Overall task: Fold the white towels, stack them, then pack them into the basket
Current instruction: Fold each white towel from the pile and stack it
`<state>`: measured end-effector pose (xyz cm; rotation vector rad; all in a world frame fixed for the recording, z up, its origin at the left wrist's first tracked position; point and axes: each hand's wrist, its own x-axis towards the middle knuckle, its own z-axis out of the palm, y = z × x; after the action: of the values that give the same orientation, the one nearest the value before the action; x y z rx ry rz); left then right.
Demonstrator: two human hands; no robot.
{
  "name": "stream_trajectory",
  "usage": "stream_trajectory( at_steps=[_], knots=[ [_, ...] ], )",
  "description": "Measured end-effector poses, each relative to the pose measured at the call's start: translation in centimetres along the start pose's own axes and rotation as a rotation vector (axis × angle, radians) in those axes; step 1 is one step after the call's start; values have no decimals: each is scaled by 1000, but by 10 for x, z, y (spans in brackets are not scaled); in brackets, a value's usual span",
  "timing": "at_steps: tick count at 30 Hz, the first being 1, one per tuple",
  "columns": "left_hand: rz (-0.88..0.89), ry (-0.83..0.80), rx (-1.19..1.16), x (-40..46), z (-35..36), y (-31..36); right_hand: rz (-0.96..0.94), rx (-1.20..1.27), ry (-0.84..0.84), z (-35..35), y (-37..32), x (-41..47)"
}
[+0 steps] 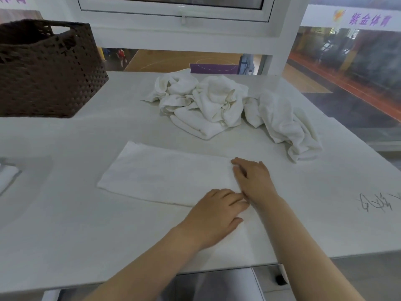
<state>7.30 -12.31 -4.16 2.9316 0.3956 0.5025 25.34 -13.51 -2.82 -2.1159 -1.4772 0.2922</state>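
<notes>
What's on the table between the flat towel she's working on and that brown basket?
Nothing: in the head view, only bare white tabletop lies between the flat towel and the basket.

Legible text: one banner, upper right.
A white banner (355, 18) behind the glass carries purple characters reading 紫金体育 beside an orange-yellow emblem (339, 15). Dark scribbled marks (376, 205) on the worktop (65, 213) cannot be read.
</notes>
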Motion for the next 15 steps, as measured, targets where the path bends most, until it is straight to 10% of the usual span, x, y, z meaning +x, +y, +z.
stream_trajectory(
  at_steps=[15],
  knots=[
    [-255,63,110,14,-11,18,270,-280,-183,-24,-11,31]
  ],
)
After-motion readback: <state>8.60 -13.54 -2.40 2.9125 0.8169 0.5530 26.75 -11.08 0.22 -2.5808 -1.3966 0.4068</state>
